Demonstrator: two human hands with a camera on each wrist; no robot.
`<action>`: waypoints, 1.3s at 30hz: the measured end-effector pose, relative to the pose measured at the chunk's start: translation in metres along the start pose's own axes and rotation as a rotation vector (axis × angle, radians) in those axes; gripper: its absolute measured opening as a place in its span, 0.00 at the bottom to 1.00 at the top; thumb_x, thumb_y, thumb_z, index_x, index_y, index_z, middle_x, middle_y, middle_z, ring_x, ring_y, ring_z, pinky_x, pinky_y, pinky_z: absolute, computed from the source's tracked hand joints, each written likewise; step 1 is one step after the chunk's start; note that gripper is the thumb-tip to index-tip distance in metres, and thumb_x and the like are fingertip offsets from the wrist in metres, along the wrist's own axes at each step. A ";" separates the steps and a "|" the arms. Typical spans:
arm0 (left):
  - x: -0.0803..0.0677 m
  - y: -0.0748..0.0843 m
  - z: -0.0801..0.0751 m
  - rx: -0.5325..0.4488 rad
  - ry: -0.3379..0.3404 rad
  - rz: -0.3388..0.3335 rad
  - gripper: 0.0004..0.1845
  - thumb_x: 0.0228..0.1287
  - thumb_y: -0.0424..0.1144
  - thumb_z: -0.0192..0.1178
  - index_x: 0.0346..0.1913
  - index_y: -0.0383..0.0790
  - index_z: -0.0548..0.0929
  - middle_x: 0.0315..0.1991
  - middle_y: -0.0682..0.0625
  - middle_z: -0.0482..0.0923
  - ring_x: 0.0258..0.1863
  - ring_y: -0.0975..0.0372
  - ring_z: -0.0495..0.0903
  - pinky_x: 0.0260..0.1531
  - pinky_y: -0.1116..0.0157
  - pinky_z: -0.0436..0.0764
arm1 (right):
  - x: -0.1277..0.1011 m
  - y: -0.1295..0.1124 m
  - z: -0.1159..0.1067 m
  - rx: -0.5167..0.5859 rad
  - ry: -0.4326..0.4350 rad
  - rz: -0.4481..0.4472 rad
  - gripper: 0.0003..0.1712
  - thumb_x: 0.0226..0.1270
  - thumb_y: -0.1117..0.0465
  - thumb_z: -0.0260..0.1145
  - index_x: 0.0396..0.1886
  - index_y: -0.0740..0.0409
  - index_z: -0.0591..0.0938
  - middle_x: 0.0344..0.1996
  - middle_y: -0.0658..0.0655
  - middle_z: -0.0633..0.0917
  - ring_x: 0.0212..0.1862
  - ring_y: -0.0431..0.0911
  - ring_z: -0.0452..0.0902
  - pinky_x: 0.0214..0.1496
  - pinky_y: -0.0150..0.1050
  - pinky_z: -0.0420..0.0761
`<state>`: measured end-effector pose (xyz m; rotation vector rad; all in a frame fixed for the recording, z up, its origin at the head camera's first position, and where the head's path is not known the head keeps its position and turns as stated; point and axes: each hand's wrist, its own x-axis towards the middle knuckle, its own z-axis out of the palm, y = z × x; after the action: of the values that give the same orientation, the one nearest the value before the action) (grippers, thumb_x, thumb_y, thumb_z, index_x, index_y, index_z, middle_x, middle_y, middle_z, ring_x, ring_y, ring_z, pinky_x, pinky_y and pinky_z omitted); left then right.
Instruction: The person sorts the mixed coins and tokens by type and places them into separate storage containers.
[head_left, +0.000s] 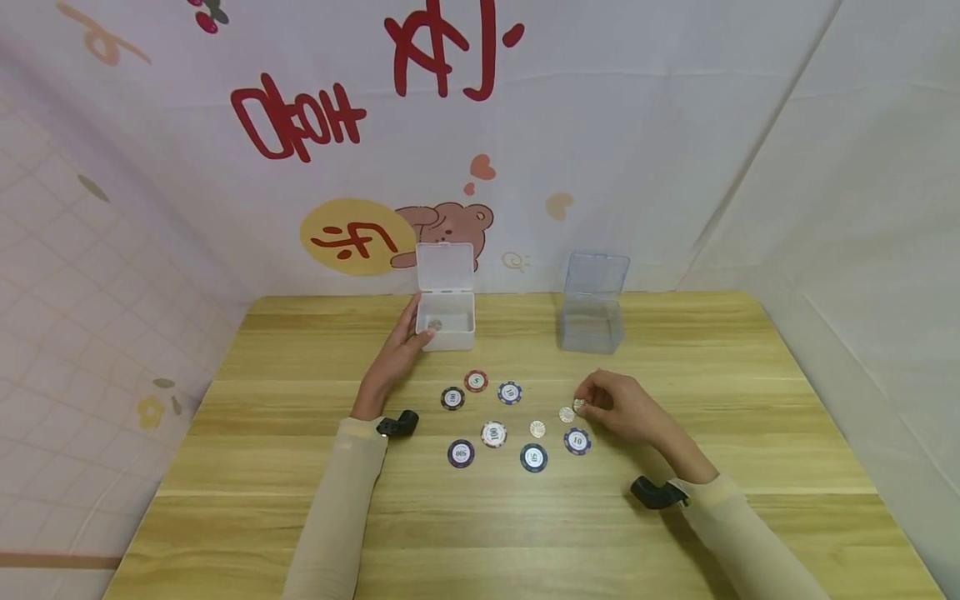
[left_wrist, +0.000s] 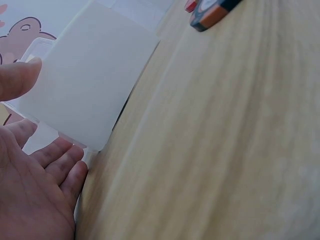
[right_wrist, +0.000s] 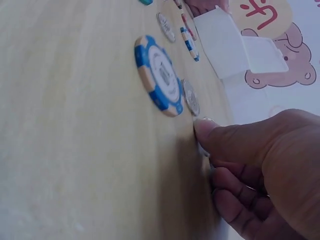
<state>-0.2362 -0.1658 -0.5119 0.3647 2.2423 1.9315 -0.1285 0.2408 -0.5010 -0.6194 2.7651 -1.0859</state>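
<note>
My left hand (head_left: 396, 354) holds the left side of a white plastic box (head_left: 448, 340), thumb over its front rim and fingers along the side. The box's hinged lid stands up, and a coin or coins (head_left: 435, 324) lie inside; how many is unclear. At the right, my right hand (head_left: 618, 404) pinches a silvery coin (head_left: 580, 405) between thumb and fingers, low over the table. Another coin (head_left: 566, 414) lies just left of those fingertips, with a third coin (head_left: 537, 429) farther left. Below them is a blue-edged poker chip (head_left: 577, 441).
More poker chips lie mid-table: red (head_left: 476, 381), black (head_left: 452, 398), blue (head_left: 510, 392), white (head_left: 493, 434), purple (head_left: 461, 453) and dark green (head_left: 533, 457). A clear bluish box (head_left: 591, 327) with its lid raised stands at the back right, before the printed cloth wall (head_left: 660, 167).
</note>
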 end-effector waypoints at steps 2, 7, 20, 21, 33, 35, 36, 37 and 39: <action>0.000 0.000 0.000 -0.004 -0.004 -0.007 0.40 0.80 0.37 0.51 0.85 0.53 0.42 0.85 0.47 0.44 0.82 0.47 0.50 0.78 0.44 0.53 | 0.001 -0.001 -0.001 0.011 -0.004 0.007 0.07 0.64 0.63 0.75 0.38 0.50 0.85 0.29 0.44 0.83 0.31 0.37 0.75 0.35 0.31 0.77; 0.001 0.003 0.000 -0.022 -0.028 -0.025 0.40 0.80 0.34 0.50 0.84 0.50 0.41 0.85 0.44 0.42 0.83 0.45 0.47 0.78 0.42 0.52 | 0.002 -0.002 -0.003 -0.008 0.001 0.012 0.05 0.66 0.64 0.73 0.39 0.51 0.87 0.29 0.43 0.83 0.31 0.35 0.76 0.35 0.31 0.78; -0.002 -0.001 0.002 0.014 -0.005 -0.004 0.40 0.80 0.39 0.52 0.84 0.54 0.43 0.85 0.46 0.46 0.81 0.46 0.53 0.76 0.43 0.57 | 0.006 -0.006 -0.005 -0.036 0.100 -0.007 0.06 0.68 0.64 0.71 0.37 0.47 0.89 0.32 0.43 0.89 0.36 0.36 0.82 0.42 0.34 0.83; -0.003 -0.001 0.002 0.017 0.000 -0.008 0.40 0.80 0.39 0.52 0.84 0.55 0.43 0.85 0.46 0.46 0.81 0.46 0.53 0.76 0.43 0.57 | 0.007 -0.007 -0.005 -0.030 0.109 -0.011 0.05 0.68 0.64 0.72 0.37 0.48 0.89 0.32 0.44 0.89 0.36 0.36 0.83 0.42 0.33 0.84; -0.003 -0.001 0.001 -0.014 0.000 -0.004 0.40 0.80 0.38 0.52 0.84 0.58 0.43 0.85 0.48 0.46 0.81 0.47 0.53 0.77 0.44 0.56 | 0.027 -0.024 -0.001 0.026 0.163 -0.013 0.05 0.71 0.55 0.70 0.37 0.50 0.88 0.30 0.48 0.90 0.33 0.36 0.82 0.38 0.32 0.81; -0.003 -0.001 0.001 -0.021 -0.005 -0.004 0.40 0.80 0.38 0.52 0.84 0.57 0.43 0.85 0.48 0.45 0.82 0.47 0.52 0.77 0.44 0.55 | 0.030 -0.028 -0.001 0.032 0.167 -0.005 0.04 0.71 0.55 0.71 0.37 0.49 0.88 0.31 0.48 0.90 0.32 0.37 0.82 0.37 0.32 0.81; -0.002 -0.001 0.001 -0.025 -0.008 -0.003 0.40 0.80 0.38 0.52 0.84 0.57 0.42 0.85 0.48 0.44 0.82 0.47 0.51 0.77 0.44 0.55 | 0.032 -0.029 -0.001 0.035 0.169 -0.006 0.05 0.71 0.55 0.71 0.37 0.50 0.88 0.31 0.48 0.90 0.32 0.36 0.82 0.37 0.32 0.81; -0.002 -0.001 0.000 -0.028 -0.012 -0.001 0.40 0.80 0.37 0.51 0.84 0.56 0.42 0.85 0.47 0.43 0.82 0.46 0.51 0.76 0.43 0.55 | 0.034 -0.031 -0.001 0.040 0.172 -0.009 0.05 0.71 0.55 0.71 0.37 0.51 0.88 0.31 0.48 0.90 0.32 0.37 0.82 0.37 0.31 0.81; -0.001 -0.001 0.000 -0.030 -0.012 -0.005 0.40 0.80 0.37 0.51 0.84 0.56 0.42 0.85 0.48 0.44 0.82 0.46 0.51 0.76 0.43 0.55 | 0.038 -0.034 -0.001 0.061 0.176 -0.022 0.03 0.70 0.57 0.72 0.38 0.52 0.88 0.32 0.48 0.90 0.32 0.37 0.82 0.36 0.31 0.81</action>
<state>-0.2350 -0.1660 -0.5128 0.3653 2.2020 1.9525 -0.1522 0.2031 -0.4760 -0.5743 2.8642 -1.2823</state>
